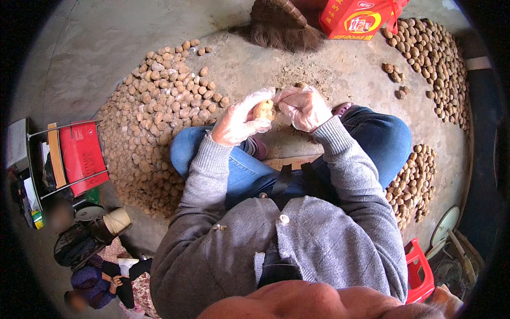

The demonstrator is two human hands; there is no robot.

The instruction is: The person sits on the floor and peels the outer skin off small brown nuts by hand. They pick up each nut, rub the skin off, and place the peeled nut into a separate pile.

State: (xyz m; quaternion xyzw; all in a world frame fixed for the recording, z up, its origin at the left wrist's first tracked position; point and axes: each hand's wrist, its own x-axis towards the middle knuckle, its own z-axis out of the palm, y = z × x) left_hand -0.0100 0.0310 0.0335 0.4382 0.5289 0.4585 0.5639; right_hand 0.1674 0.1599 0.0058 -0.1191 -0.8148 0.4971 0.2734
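Both my hands wear clear plastic gloves and meet in front of my bent legs. My left hand (pixel 244 116) holds a potato (pixel 263 110) between thumb and fingers. Close beside it on the right is my right hand (pixel 301 107), its fingers curled and its fingertips near the potato; whether something small sits in them I cannot tell. Dirt crumbs (pixel 314 77) lie on the concrete floor behind the hands, and a small brownish lump (pixel 301 85) shows just past my right hand.
A large potato heap (pixel 159 103) spreads at left; smaller heaps (pixel 434 60) (pixel 412 183) lie at right. A broom (pixel 283 28) and red bag (pixel 358 20) stand at the back. A red plastic stool (pixel 420 275) is lower right. Another person (pixel 93 283) sits lower left.
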